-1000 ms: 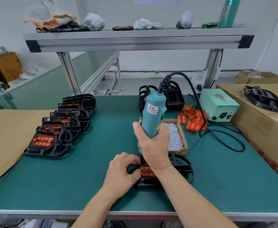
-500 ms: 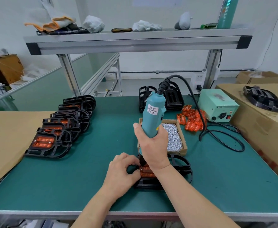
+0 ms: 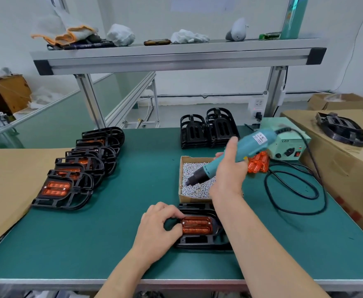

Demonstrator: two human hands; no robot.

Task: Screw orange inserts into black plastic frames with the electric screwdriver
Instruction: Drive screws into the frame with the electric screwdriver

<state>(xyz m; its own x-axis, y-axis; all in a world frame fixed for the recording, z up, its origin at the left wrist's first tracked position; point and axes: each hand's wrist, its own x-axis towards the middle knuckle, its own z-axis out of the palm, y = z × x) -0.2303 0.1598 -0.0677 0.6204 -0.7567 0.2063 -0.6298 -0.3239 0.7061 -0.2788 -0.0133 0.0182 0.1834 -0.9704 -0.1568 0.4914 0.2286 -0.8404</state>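
Now right hand (image 3: 227, 179) grips one screwdriver (image 3: 251, 145), left hand (image 3: 157, 229) holds one frame (image 3: 197, 241)

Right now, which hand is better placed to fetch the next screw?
The right hand: it holds the electric screwdriver, tip in the screw box; the left hand steadies the orange insert.

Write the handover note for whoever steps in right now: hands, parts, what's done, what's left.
Left hand pinches the orange insert seated in the black frame.
Right hand grips the electric screwdriver, tip down in the screw box.
Done: row of fitted frames, far left.
Left: likely pick a screw and drive it here; then the empty frames at the back, loose inserts right of the box.
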